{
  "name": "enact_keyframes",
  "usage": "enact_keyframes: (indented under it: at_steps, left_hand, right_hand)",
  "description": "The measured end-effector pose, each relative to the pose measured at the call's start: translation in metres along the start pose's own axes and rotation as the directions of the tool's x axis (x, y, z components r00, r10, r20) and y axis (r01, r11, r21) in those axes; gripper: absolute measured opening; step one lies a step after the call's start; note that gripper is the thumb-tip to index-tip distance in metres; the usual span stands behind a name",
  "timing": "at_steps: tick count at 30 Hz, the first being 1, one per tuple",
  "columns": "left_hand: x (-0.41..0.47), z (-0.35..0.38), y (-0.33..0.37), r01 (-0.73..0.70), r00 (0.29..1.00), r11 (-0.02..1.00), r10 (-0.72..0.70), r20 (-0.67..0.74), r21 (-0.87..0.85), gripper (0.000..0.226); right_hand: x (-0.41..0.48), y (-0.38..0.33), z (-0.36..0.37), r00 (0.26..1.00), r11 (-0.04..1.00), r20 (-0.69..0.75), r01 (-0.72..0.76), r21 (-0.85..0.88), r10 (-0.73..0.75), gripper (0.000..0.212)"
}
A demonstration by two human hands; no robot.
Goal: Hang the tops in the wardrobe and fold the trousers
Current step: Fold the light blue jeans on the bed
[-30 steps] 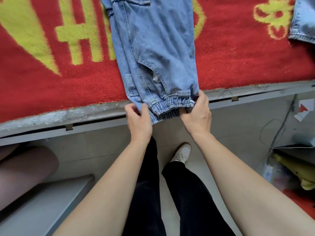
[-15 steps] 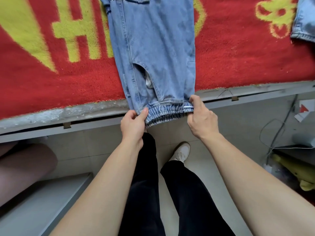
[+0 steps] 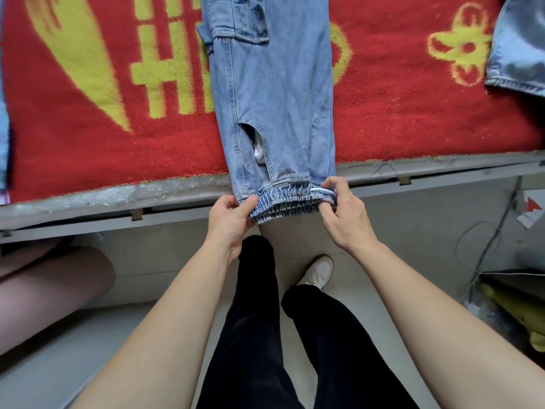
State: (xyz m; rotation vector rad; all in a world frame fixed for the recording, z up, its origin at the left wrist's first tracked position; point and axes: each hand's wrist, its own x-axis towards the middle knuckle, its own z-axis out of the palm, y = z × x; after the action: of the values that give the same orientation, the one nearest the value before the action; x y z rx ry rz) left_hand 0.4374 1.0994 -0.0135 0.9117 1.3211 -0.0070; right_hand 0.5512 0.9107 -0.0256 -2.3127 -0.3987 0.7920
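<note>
Light blue denim trousers [image 3: 274, 93] lie lengthwise on a red blanket, legs stacked, with the elastic cuffs [image 3: 283, 202] hanging just past the near edge of the bed. My left hand [image 3: 228, 215] pinches the left end of the cuffs between thumb and fingers. My right hand [image 3: 342, 214] grips the right end, fingers curled around the hem beside a white drawstring loop. A slit in the upper leg shows white lining. The waist end runs out of view at the top.
The red blanket [image 3: 103, 137] with yellow patterns covers a bed with a grey metal edge [image 3: 118, 199]. Another denim garment [image 3: 519, 48] lies at the right. Below are my black trousers and white shoe [image 3: 317, 271], a tiled floor, cables and a yellow object [image 3: 513, 308] at right.
Both hands have shifted apart along the cuffs, stretching them flat. The trouser legs now lie straighter and smoother on the blanket.
</note>
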Motion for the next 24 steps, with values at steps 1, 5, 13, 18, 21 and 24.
enact_keyframes:
  at_steps: [1, 5, 13, 18, 21, 24]
  left_hand:
    - [-0.009, -0.002, 0.002, -0.004, 1.000, 1.000, 0.004, 0.004, 0.008, 0.016]
    - [-0.053, -0.007, -0.003, 0.027, 1.000, 0.998, -0.027, 0.002, 0.059, 0.019]
    - [-0.120, 0.014, -0.030, 0.335, 0.939, 0.942, -0.334, -0.081, 0.009, 0.041]
    - [-0.098, 0.035, 0.033, 0.078, 0.985, 0.995, -0.085, -0.148, -0.058, 0.034]
    - [-0.061, 0.049, 0.087, -0.068, 0.964, 0.993, 0.090, -0.249, 0.097, 0.040]
    - [-0.008, 0.065, 0.140, -0.106, 0.969, 0.993, 0.116, -0.220, 0.055, 0.025]
  right_hand:
    - [-0.006, -0.002, -0.007, 1.000, 1.000, 0.009, 0.015, -0.001, -0.015, 0.029]
    - [-0.042, -0.005, -0.033, 0.997, 1.000, 0.068, 0.029, 0.005, -0.029, 0.025]
    - [-0.095, 0.010, -0.072, 0.926, 0.960, 0.271, -0.278, 0.023, 0.262, 0.014]
    - [-0.033, -0.039, -0.101, 0.977, 0.975, 0.115, -0.192, 0.111, 0.179, 0.019]
    - [0.028, -0.078, -0.103, 0.994, 0.988, 0.017, -0.108, 0.114, 0.107, 0.015]
    - [0.101, -0.109, -0.097, 0.984, 0.969, -0.058, -0.155, 0.193, 0.169, 0.021]
